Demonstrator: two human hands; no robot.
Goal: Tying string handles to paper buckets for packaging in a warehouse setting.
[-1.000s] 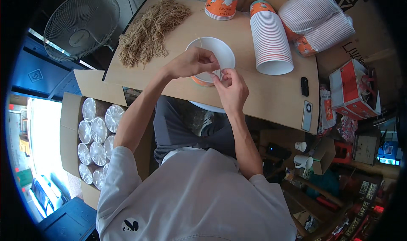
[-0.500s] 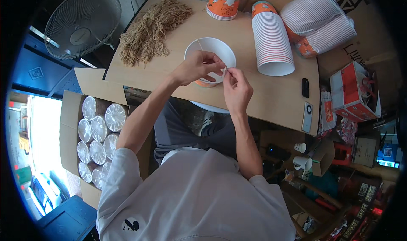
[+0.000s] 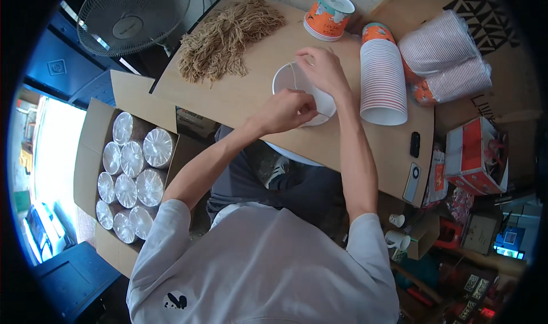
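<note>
A white-lined paper tub (image 3: 322, 100) stands near the table's front edge, its mouth facing up. A thin tan cord (image 3: 294, 76) runs from its far-left rim down inside. My left hand (image 3: 287, 110) is over the near side of the tub, fingers closed, with a bit of cord showing at its fingertips. Above the far right of the rim is my right hand (image 3: 324, 72), its thumb and fingers apart close to the cord's upper end. A heap of tan cords (image 3: 228, 39) lies at the back left of the table.
A nested stack of paper tubs (image 3: 383, 84) lies to the right, with wrapped stacks (image 3: 451, 61) behind it. An orange tub (image 3: 329, 19) stands upside down at the back. Left of the table are a fan (image 3: 131, 21) and a carton (image 3: 91, 158) of wrapped rolls.
My hands have parted from a shared pinch over the tub. The right has moved up to the far rim, the left down to the near side. The view has shifted slightly.
</note>
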